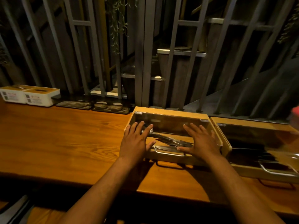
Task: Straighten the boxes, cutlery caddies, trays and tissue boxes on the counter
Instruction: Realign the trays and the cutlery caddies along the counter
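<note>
Both hands, left hand [135,141] and right hand [201,141], lie flat on the cutlery caddy [169,113].

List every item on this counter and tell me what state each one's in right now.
Left hand: open, flat on the caddy lid.
Right hand: open, flat on the lid.
Cutlery caddy: lid shut, cutlery inside.
Second caddy: lid shut, beside the first.
Tissue boxes: side by side, touching.
Black trays: flat on the counter.
</note>
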Action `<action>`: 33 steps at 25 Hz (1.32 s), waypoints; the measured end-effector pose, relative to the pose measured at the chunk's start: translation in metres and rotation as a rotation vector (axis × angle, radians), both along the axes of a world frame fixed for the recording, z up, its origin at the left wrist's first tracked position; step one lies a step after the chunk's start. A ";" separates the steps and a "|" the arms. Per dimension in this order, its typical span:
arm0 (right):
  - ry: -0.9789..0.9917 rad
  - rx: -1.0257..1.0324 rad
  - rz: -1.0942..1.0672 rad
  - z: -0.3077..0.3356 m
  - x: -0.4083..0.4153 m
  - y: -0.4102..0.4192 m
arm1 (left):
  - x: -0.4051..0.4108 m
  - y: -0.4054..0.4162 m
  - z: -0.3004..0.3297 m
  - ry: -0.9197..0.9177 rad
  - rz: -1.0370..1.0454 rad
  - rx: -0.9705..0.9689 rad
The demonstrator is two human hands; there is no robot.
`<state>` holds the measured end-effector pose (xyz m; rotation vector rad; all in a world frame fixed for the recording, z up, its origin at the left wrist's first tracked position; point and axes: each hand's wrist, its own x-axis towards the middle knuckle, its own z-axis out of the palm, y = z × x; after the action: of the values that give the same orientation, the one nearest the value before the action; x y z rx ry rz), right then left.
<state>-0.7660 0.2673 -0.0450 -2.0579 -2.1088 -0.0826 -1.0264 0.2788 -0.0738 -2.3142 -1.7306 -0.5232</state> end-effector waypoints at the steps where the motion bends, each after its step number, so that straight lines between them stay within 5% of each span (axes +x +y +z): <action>1: 0.001 -0.004 0.003 0.000 -0.001 0.007 | -0.001 0.006 0.000 -0.004 0.008 0.001; 20: -0.065 0.006 0.007 -0.002 -0.031 0.184 | -0.031 0.193 -0.005 -0.029 0.000 -0.006; 33: -0.102 -0.012 0.040 0.001 -0.027 0.210 | -0.028 0.215 -0.012 -0.052 -0.013 0.070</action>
<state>-0.7933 0.4776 -0.0437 -2.0587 -2.2142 -0.1735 -1.0542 0.4939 -0.0862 -2.2845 -1.6931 -0.6411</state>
